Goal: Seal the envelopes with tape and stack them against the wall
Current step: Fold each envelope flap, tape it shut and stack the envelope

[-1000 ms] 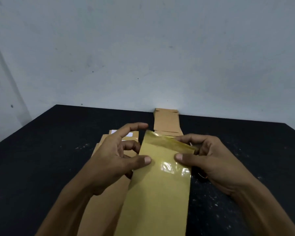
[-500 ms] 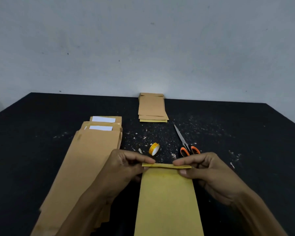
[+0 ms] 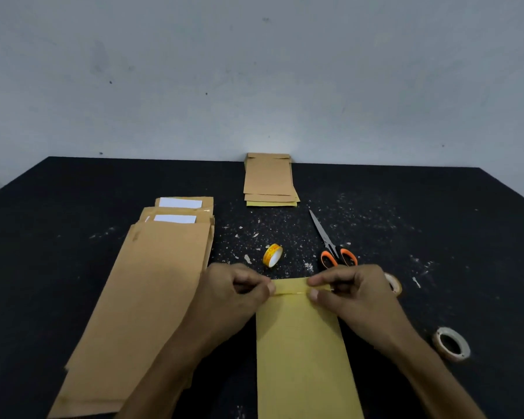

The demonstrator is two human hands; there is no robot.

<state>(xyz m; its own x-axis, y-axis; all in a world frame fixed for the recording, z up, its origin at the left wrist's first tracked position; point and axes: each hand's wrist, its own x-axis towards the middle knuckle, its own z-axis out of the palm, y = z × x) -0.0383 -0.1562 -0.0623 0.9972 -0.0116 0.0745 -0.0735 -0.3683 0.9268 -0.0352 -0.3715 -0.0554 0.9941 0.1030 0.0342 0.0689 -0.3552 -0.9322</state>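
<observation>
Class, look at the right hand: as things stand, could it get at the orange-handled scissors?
Probably yes. The scissors lie just beyond the right hand with nothing between, but it must first let go of the yellow envelope flap it pinches.

Plain makeshift packing or mailing workspace, not furnished office. Bare pale wall (image 3: 254, 71), scuffed, few dark specks, nothing hung. Black table (image 3: 58, 252) pushed against it, top flecked with pale paper scraps. Brown envelopes piled near left (image 3: 152, 285), smaller stack (image 3: 268, 179) at far centre touching wall. Orange-handled scissors (image 3: 330, 243), yellow tape roll (image 3: 272, 255), pale tape roll (image 3: 450, 343) near right. Dim, flat light.
</observation>
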